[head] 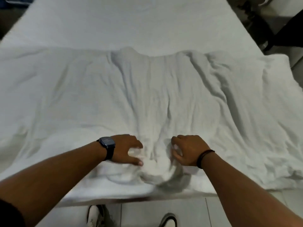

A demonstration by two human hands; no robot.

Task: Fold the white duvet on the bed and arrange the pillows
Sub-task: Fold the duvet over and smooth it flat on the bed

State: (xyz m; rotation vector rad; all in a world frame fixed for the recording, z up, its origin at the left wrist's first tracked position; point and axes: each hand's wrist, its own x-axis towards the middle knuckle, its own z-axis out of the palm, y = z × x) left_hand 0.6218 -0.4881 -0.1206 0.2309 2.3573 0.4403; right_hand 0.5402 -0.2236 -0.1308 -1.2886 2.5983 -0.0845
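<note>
The white duvet [147, 99] lies rumpled across the near half of the bed, its far edge running left to right about a third of the way down the view. Long creases fan from its middle toward me. My left hand [126, 149], with a dark watch on the wrist, grips a bunch of the duvet near the bed's foot edge. My right hand [186, 149], with a dark band on the wrist, grips bunched fabric a short way to the right. A raised wad of fabric sits between and below the two hands. No pillows are in view.
The bare white bed sheet [127, 23] covers the far half of the mattress. The duvet's right side hangs over the bed's right edge [278, 69]. Pale floor tiles [188, 213] and my two shoes [96, 215] are at the foot. Dark furniture [282, 30] stands at the far right.
</note>
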